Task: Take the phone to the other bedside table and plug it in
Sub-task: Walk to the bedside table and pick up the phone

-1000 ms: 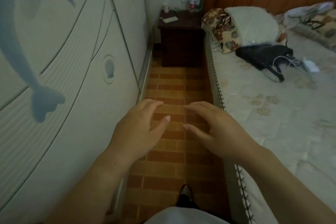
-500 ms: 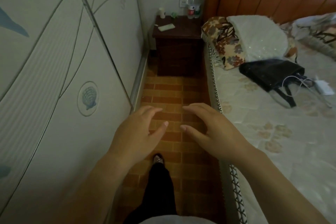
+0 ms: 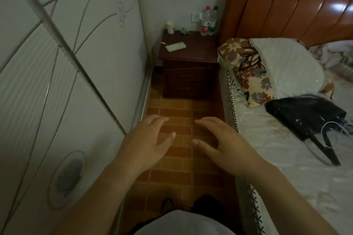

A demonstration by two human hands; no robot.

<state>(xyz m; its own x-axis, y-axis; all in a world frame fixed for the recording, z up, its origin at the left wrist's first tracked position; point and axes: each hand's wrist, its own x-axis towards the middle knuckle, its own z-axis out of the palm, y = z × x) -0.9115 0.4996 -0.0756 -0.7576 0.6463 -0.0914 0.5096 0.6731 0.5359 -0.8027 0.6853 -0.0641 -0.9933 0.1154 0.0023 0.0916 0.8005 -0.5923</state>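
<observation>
Ahead, one phone (image 3: pixel 175 46) and two bottles (image 3: pixel 208 22) (nightstand (image 3: pixel 189 57)); left hand (image 3: pixel 146 146), right hand (image 3: pixel 222 142) both empty, spread

arms: bare to the elbow, no sleeves visible
top (image 3: pixel 183 224): white or pale grey fabric
feet: dark footwear (image 3: pixel 168 204), details blurred

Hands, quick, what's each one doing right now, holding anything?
Left hand: open, empty, held out over the floor.
Right hand: open, empty, held out beside it.
</observation>
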